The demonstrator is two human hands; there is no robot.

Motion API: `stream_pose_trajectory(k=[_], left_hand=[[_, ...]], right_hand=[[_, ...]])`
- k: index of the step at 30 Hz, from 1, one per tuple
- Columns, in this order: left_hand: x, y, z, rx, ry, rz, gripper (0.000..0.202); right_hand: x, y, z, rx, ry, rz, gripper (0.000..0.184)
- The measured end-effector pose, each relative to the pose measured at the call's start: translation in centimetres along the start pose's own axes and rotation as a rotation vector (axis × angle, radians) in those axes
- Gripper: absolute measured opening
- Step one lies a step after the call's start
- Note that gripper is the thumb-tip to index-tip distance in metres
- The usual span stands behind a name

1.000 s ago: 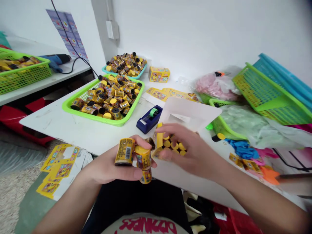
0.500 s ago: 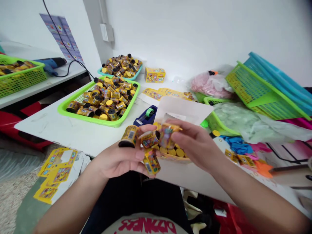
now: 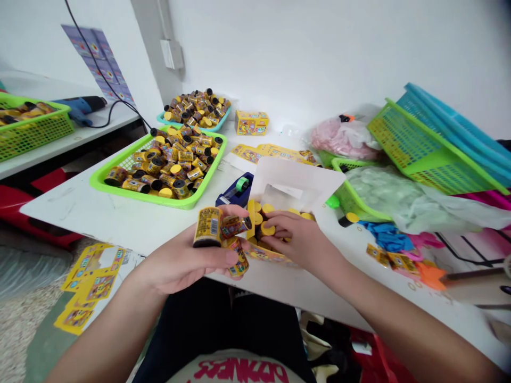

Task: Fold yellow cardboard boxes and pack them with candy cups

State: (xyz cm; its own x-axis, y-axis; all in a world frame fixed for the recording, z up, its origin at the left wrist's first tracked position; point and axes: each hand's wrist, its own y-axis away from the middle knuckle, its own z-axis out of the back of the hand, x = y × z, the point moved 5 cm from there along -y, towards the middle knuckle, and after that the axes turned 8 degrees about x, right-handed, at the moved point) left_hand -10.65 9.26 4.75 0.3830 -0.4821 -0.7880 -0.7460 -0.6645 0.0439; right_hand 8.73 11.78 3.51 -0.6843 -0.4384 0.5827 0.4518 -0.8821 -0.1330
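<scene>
Yellow-labelled canisters [image 3: 208, 227] fill the person's left hand [image 3: 183, 263], which is curled shut around three of them just above the near edge of the desk [image 3: 131, 223]. One stands upright between thumb and forefinger, one lies sideways against the fingertips, and one hangs lower under the fingers.

Half a second ago the right hand [image 3: 299, 239] was raised in front of the left with a fourth canister pinched in its fingers. Now it has dropped into the open box [image 3: 266, 255] just beyond the left hand. Its fingers are bent and bunched on a yellow cap [image 3: 268, 230] among the rows of caps that stand there. Whether they grip that cap or only press on it cannot be told.

The change reads as one more canister gone into the box, with three left in the left hand. That hand has barely moved, and its grip looks the same.

The box's white flap [image 3: 295, 181] stands open behind the rows. A blue tape dispenser [image 3: 236, 192] sits just past it on the left. Farther back, a green tray [image 3: 136, 196] is heaped with loose canisters and a teal tray [image 3: 162, 116] holds more. Flat printed cartons [image 3: 275, 153] lie near a small made-up carton [image 3: 250, 122], well apart from both hands.
</scene>
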Motion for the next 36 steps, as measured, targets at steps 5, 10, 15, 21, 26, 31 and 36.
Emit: stream_pose_trajectory(k=[5,10,15,21,26,31,36], left_hand=[[-0.5,0.0,-0.7,0.044,-0.045,-0.016,0.050],[-0.6,-1.4,-2.6,0.114,-0.069,0.044,0.040],[-0.7,-3.3,-4.2,0.089,-0.174,0.086,0.036],[-2.8,-6.2,-4.2,-0.069,-0.623,-0.032,0.033],[-3.4,-9.2,-4.8,-0.036,-1.038,-0.108,0.030],[-1.9,-10.2,-4.9,0.018,-0.722,0.013,0.030],[-1.9,-10.0,-4.6,-0.039,-0.828,0.001,0.032]], right_hand=[[1.6,0.0,1.7,-0.091,0.110,0.076,0.014],[5.4,1.0,3.2,-0.021,-0.267,0.061,0.037],[4.8,1.2,3.9,-0.087,-0.459,0.016,0.021],[0.3,2.5,7.4,-0.187,-0.534,0.037,0.033],[-0.4,3.3,7.1,-0.051,-0.023,0.025,0.037],[-0.4,2.1,4.4,-0.058,0.322,-0.016,0.020],[-0.9,1.5,5.3,-0.068,0.153,-0.018,0.027]])
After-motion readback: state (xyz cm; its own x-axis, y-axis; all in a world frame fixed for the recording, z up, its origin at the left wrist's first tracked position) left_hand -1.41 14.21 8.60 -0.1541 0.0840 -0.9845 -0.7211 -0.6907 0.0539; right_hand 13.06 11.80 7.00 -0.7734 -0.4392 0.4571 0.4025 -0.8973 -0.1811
